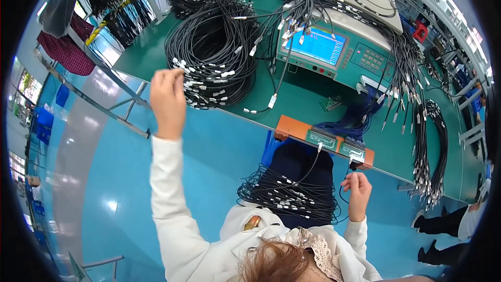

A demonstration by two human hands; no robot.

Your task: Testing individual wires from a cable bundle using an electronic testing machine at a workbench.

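Observation:
My left hand is raised at the table's left edge, its fingers pinched beside the white-tipped ends of a big coil of black cables. What lies between those fingertips is hidden. Just below the table's front edge, my right hand has its fingers closed at a thin black cable. That cable runs up to a white plug at the right-hand green connector board. Another white plug sits at the left board, its cable curving down toward my lap. A bundle of black cables rests across my thighs.
Behind the boards stands a tester with a lit blue screen, black cables draped over it. More cables hang off the table's right edge. An orange block carries the boards. A metal rail is at the left; a person's legs show at right.

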